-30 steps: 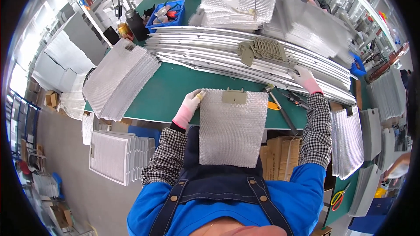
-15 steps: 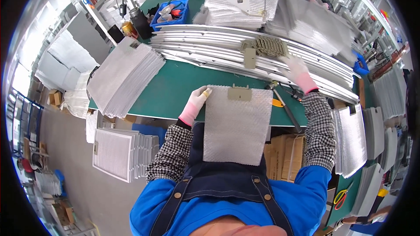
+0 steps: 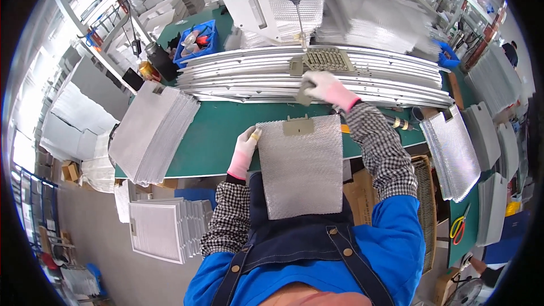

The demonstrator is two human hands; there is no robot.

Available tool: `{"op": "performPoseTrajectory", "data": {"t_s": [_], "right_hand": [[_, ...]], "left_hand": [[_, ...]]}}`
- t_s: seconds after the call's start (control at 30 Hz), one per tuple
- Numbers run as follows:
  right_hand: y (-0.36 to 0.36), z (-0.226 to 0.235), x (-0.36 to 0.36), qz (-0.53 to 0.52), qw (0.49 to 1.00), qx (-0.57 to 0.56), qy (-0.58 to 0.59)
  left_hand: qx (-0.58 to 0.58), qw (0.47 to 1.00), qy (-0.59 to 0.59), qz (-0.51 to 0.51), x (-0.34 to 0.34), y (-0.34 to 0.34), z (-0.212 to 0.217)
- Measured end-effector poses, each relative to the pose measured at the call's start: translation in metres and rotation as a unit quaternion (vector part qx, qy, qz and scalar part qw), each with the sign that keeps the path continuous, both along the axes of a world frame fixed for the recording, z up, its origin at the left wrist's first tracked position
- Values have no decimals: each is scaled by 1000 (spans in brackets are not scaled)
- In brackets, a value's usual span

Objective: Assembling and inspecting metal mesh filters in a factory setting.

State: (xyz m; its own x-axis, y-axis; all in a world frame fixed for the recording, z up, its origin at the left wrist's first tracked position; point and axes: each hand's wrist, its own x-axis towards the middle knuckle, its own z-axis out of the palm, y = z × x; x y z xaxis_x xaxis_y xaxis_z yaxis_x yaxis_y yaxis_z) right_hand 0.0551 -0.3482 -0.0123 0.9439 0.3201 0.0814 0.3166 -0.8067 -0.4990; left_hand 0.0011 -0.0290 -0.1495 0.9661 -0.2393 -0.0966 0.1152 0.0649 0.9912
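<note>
Your left hand (image 3: pixel 245 148) is pinching the far left corner of the mesh panel (image 3: pixel 303 170), fingers closed on its edge, holding it flat so that its far end is lying on the green bench (image 3: pixel 218 133) and its near end is hanging over your apron. A grey clip (image 3: pixel 298 126) is sitting at the middle of the panel's far edge.

Your right hand (image 3: pixel 328 88) is now closing around a small grey piece (image 3: pixel 305 92), lifted just above the row of long metal strips (image 3: pixel 368 76). A second ago that hand was reaching further right, near the strips, with no piece visible in it; half a second ago it was already drawing in toward the tray of grey pieces (image 3: pixel 326 59). So you have picked one up, and it looks ready to go to the panel, which is lying just near of your hand.

The panel itself has barely shifted. A stack of finished-looking panels (image 3: pixel 150 133) is lying to the left, another stack (image 3: pixel 453 150) to the right.
</note>
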Motion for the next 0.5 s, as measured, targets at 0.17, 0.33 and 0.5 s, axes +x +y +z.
{"op": "performPoseTrajectory", "data": {"t_s": [0.17, 0.33, 0.5], "right_hand": [[-98, 7, -5, -324, 926, -2, -191], [-134, -29, 14, -366, 910, 1, -194], [-123, -41, 19, -225, 972, -32, -65]], "left_hand": [[21, 999, -26, -19, 0, -6, 13], [32, 998, -57, -12, 1, -8, 13], [54, 997, -56, -12, -3, -2, 17]]}}
